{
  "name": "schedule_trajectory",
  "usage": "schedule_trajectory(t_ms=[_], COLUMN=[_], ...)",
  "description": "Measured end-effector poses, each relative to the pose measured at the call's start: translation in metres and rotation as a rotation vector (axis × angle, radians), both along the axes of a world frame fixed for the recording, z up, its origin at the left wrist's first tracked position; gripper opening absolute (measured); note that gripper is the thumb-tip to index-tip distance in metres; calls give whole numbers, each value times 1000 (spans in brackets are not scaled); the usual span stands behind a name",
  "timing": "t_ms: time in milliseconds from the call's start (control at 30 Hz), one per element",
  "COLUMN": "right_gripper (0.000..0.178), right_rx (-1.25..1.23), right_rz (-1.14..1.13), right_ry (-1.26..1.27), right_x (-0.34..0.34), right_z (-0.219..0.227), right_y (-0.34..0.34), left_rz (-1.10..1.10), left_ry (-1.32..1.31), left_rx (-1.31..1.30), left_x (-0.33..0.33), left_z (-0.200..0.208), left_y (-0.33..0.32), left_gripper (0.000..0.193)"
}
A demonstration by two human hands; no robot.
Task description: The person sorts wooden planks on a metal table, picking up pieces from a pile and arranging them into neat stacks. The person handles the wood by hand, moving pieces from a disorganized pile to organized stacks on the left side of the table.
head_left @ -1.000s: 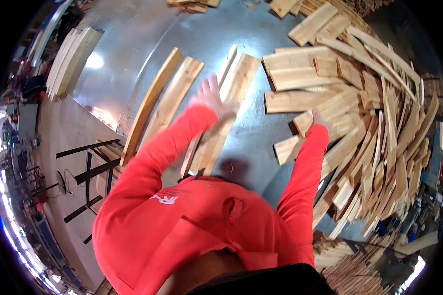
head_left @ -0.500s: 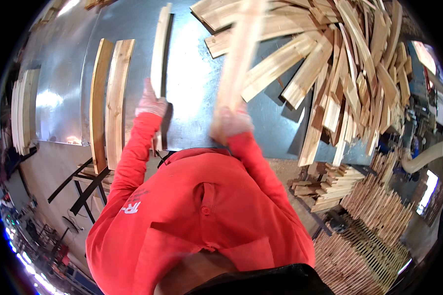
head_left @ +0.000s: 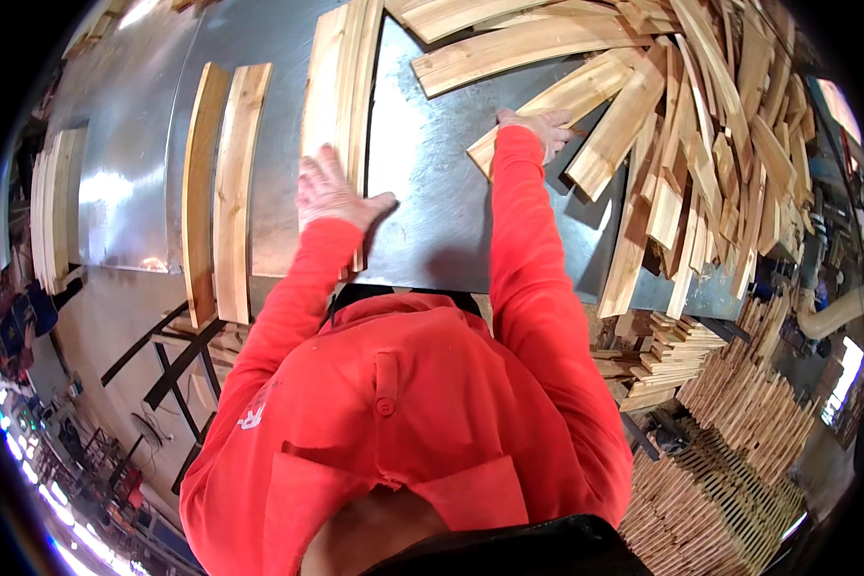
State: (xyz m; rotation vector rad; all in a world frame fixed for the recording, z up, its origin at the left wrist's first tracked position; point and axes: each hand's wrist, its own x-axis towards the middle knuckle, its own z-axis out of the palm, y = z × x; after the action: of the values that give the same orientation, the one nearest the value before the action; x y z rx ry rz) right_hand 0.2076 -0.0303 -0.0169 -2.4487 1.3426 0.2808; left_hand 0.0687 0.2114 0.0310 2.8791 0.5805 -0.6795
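My left hand (head_left: 331, 195) rests with fingers spread on the near part of a pale wooden board (head_left: 326, 72); its thumb sticks out past the right side. Narrow edges of wood (head_left: 363, 86) run along that board's right. To the right, my right hand (head_left: 542, 132) is closed across a flat wooden board (head_left: 564, 96) at the near side of a loose heap of boards (head_left: 682, 144). Its fingertips are partly hidden. Two separate boards lie left of my left hand, a darker one (head_left: 202, 192) and a knotty one (head_left: 240, 192).
Everything lies on a shiny metal tabletop (head_left: 422, 221). A stack of boards (head_left: 56, 206) stands at its far left. Below the right side are stacked wood pieces (head_left: 677, 355) and large slatted piles (head_left: 730, 480). Dark metal bars (head_left: 182, 365) jut out at the lower left.
The board my right hand was carrying now lies by my left hand. My right hand has moved right and away to a board in the heap. My left hand has changed from gripping to lying spread.
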Motion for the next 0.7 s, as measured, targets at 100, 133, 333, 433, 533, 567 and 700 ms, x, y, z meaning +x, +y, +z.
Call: schedule_trajectory(t_ms=[100,133,333,433,533,567,700], right_gripper=[115,112,104,94,101,99,45], right_rx=[226,426,1481,1702,1703,1441,853], right_rz=[-42,-18,262,19,286,541,1565], right_ry=[-284,-505,-919,-911,-576,-239,212], right_x=[-21,-39,-189,-184,-156,-143,-128], right_z=[7,-12,75,67,12,18,-17], right_y=[-14,-30,-20,22,88,115,167], left_rz=[-14,2,305,187,243,194,217], left_ry=[28,-29,-185,-216,-324,-344,-39], left_rx=[69,43,-384,-319,-541,-487,-192], left_x=[-2,-9,-15,-17,-19,-24,-18], left_z=[-20,-34,-24,-44,-55,-58,-5], left_y=[-8,2,93,116,113,110,64], left_gripper=[106,101,99,101,107,108,114])
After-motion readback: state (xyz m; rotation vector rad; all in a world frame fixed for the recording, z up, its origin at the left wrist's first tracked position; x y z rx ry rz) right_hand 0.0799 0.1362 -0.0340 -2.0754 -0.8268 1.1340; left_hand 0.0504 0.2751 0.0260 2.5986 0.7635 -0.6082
